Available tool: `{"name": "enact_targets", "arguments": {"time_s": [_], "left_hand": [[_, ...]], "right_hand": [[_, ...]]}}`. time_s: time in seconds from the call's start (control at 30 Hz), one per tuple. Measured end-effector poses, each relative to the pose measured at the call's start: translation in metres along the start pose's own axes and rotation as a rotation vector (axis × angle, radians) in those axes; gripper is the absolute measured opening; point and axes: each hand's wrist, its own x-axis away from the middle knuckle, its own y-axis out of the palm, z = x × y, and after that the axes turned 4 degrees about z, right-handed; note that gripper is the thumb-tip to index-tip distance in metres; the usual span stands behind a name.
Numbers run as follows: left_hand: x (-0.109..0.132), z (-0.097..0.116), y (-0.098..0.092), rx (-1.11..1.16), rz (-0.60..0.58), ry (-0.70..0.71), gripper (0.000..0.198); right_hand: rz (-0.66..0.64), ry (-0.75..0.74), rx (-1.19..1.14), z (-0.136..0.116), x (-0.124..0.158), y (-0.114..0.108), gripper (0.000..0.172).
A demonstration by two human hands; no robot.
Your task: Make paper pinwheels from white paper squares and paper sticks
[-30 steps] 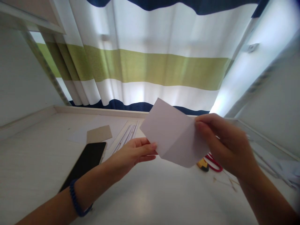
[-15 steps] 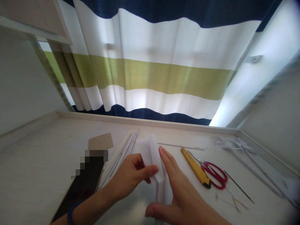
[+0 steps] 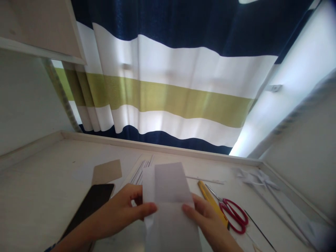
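A folded sheet of white paper is held up in front of me, creased lengthwise and across. My left hand pinches its left edge, thumb on the near face and fingers behind. On the opposite edge, my right hand grips the paper the same way, its fingers partly hidden behind the sheet. Just right of that hand lie a yellow utility knife and red-handled scissors. Thin white paper strips or sticks lie behind the paper, partly covered by it.
A dark phone-like slab and a brown card lie at left on the pale table. Crumpled white paper with long strips lies at far right. A thin black stick sits beside the scissors. A striped curtain hangs behind.
The paper has opened from a narrow fold to a wider panel. My right hand has gone from lying alongside it to gripping its right edge. The view has tilted upward.
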Motion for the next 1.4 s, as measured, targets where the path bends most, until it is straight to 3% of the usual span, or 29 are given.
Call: {"name": "enact_targets", "arguments": {"time_s": [0.1,0.2,0.37,0.43,0.5,0.6,0.63,0.73,0.8,0.9,0.97,1.07,1.13,1.2,1.3,1.4], "left_hand": [[0.001,0.005,-0.01,-0.036,0.032,-0.011,0.032],[-0.003,0.002,-0.015,-0.013,-0.009,-0.001,0.032],[-0.007,-0.018,-0.021,-0.181,-0.073,0.055,0.033],[-0.005,-0.027,-0.022,-0.363,0.015,0.073,0.033],[-0.001,-0.034,-0.022,-0.579,0.214,0.109,0.031],[0.003,-0.037,-0.016,-0.822,0.472,0.253,0.044],[0.004,-0.036,-0.012,-0.867,0.469,0.318,0.046],[0.0,-0.029,0.0,-0.895,0.294,0.441,0.047],[-0.007,-0.024,0.008,-0.84,0.225,0.449,0.046],[-0.021,-0.022,0.016,-0.775,0.132,0.415,0.027],[-0.029,-0.024,0.018,-0.753,0.104,0.395,0.02],[-0.036,-0.023,0.019,-0.718,0.068,0.383,0.018],[-0.037,-0.019,0.021,-0.695,0.041,0.392,0.017],[-0.037,-0.014,0.023,-0.671,0.012,0.408,0.016],[-0.036,-0.009,0.025,-0.644,-0.019,0.421,0.017],[-0.034,-0.009,0.022,-0.626,-0.027,0.411,0.018]], "right_hand": [[0.105,0.079,-0.084,0.005,0.006,-0.019,0.029],[0.181,0.164,-0.258,0.01,0.021,-0.036,0.024],[0.233,0.236,-0.288,0.019,0.041,-0.038,0.025],[0.233,0.258,-0.279,0.024,0.041,-0.032,0.026],[0.226,0.276,-0.269,0.029,0.037,-0.026,0.025],[0.182,0.277,-0.24,0.035,0.032,-0.017,0.028],[0.166,0.276,-0.21,0.035,0.031,-0.014,0.029],[0.129,0.244,-0.101,0.035,0.031,-0.008,0.031],[0.07,0.221,-0.043,0.036,0.034,-0.007,0.031],[0.029,0.162,0.086,0.042,0.035,-0.01,0.037],[0.16,0.002,0.314,0.045,0.034,-0.014,0.041],[0.436,-0.406,0.817,0.035,0.029,-0.014,0.051],[0.466,-0.655,1.108,0.021,0.024,-0.007,0.057],[0.367,-0.803,1.272,0.004,0.016,0.005,0.05],[0.145,-0.72,1.287,-0.014,0.003,0.02,0.027],[0.095,-0.593,1.215,-0.021,-0.007,0.026,0.018]]}}
